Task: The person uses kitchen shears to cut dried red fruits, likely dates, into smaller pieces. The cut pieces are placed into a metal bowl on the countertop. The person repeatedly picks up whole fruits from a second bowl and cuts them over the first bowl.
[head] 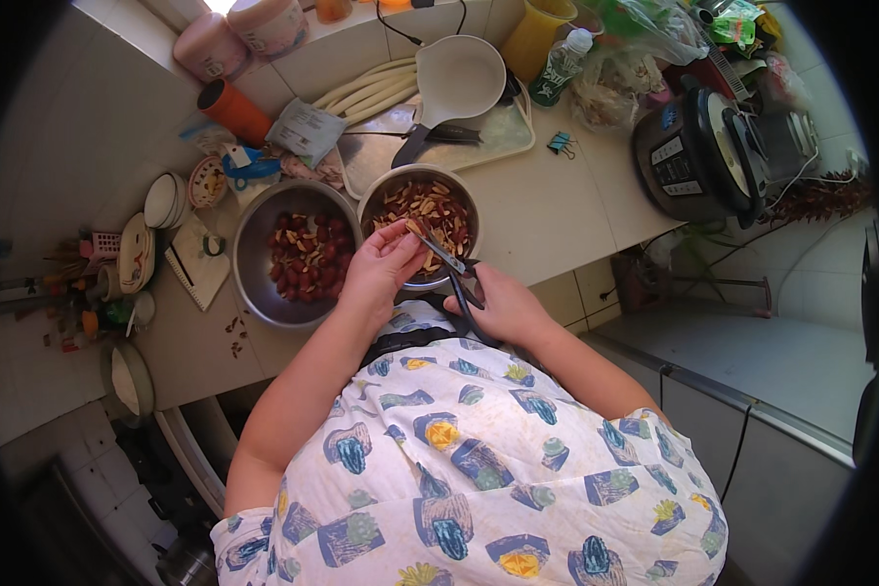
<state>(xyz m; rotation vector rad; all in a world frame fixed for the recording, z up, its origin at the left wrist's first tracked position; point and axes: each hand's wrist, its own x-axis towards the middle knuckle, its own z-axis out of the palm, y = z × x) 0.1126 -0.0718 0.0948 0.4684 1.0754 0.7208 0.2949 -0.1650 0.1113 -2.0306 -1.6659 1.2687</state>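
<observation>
My left hand [381, 264] pinches a small piece of red date [412, 225] between thumb and fingertips. In my right hand [504, 304] is a pair of scissors [448, 258] with black handles, its blades reaching the pinched piece. Both hands are over the near side of a metal bowl [418, 169], which contains sliced red date strips [443, 212]. To its left stands a wider stainless steel bowl [251, 253] with whole red dates [315, 275] and some paler pieces among them. My left wrist partly covers that bowl's right edge.
Behind the bowls, a metal tray [370, 157] bears a white ladle [458, 77] and a dark-handled knife [450, 135]. A notebook [199, 260] and stacked bowls [165, 201] are at left. Rightward are a binder clip [561, 143] and an electric pressure cooker [692, 154].
</observation>
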